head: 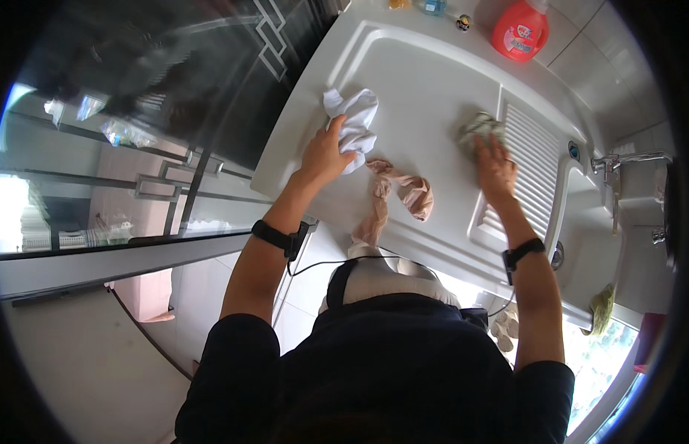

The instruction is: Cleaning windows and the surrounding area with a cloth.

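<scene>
My left hand (324,151) grips a bunched white cloth (358,114), perhaps a garment, at the left side of a white washing counter (433,83). Over a crumpled grey-green cloth (482,125) lies my right hand (497,166), palm down with its fingers on the fabric; both look slightly blurred. The cloth is beside the ribbed washboard (533,161) moulded into the counter. Between my hands lies a twisted pair of sheer pinkish-beige stockings (416,197), one end of which hangs over the counter's front edge.
A red detergent bottle (520,30) stands on the back ledge, near a small blue bottle (435,6). At the right are a chrome faucet (627,160) and a sink basin (586,222), with a green cloth (602,311) over its edge. A dark glossy cabinet (227,72) borders the left. Thin cables run from my wristbands.
</scene>
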`<state>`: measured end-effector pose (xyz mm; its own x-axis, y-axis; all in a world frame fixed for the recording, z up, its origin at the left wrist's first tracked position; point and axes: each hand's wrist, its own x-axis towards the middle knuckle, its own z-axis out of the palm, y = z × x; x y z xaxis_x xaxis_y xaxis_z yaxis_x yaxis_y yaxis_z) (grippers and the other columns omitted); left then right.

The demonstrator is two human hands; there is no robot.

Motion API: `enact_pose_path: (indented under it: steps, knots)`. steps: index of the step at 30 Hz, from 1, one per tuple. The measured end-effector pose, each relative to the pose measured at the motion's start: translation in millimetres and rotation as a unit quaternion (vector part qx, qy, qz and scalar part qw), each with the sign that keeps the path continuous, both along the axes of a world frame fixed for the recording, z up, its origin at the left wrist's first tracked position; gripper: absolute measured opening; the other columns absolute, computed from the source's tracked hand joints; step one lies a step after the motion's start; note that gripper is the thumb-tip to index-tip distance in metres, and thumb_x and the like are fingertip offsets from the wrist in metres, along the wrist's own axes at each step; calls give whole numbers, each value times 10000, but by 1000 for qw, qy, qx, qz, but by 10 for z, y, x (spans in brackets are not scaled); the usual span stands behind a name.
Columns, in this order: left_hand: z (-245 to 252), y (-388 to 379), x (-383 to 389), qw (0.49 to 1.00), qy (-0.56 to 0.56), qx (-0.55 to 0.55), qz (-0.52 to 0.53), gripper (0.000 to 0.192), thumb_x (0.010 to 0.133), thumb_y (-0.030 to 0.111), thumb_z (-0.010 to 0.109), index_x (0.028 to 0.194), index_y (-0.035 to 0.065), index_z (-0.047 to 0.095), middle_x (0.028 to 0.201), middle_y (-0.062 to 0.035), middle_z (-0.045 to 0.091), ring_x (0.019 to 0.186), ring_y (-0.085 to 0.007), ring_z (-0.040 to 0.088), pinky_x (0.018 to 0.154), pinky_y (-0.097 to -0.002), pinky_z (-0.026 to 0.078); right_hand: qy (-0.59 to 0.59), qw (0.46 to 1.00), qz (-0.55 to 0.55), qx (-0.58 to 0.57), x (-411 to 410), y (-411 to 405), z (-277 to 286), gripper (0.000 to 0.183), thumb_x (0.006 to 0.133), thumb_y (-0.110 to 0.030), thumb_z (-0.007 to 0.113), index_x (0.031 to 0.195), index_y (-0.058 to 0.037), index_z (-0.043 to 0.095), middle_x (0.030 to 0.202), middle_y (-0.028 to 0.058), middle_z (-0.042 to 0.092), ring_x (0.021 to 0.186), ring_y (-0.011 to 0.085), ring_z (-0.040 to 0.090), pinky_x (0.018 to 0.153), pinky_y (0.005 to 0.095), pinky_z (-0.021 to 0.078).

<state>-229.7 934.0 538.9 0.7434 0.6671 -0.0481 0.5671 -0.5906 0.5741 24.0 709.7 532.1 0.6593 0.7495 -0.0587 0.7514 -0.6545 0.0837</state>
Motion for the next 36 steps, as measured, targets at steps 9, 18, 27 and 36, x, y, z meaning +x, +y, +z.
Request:
enact_pose_path:
  steps: [9,18,27,36]
  knots:
    - [345,-335,-111,963,-35,263,47,486,675,304,693,1037,56,483,872,-167,537,810,-303,528,730,-351,423,-60,988,-140,37,294,-589,256,389,824,-215,508,1207,-258,456,1263,66,417,1154,260,378,865,493,332]
    - [-36,-1010,-132,990,1,44,-132,273,783,278,562,700,28,489,662,-169,548,660,-343,540,592,-423,411,216,955,102,178,-948,35,248,274,651,-209,660,806,-16,543,832,136,541,823,261,533,728,369,430]
    - [234,-1031,-44,576,-223,-777,119,218,878,283,438,912,82,512,706,-23,558,629,-114,547,539,-244,428,499,805,182,266,-1225,62,754,156,705,31,525,858,5,515,766,137,545,674,228,537,622,309,432]
    - [499,-638,-95,791,-264,-539,114,280,833,100,494,1071,-43,462,928,-138,564,788,-211,593,657,-286,492,417,829,222,298,-1186,180,1039,215,708,-30,617,913,-11,556,875,127,569,774,239,564,670,333,451]
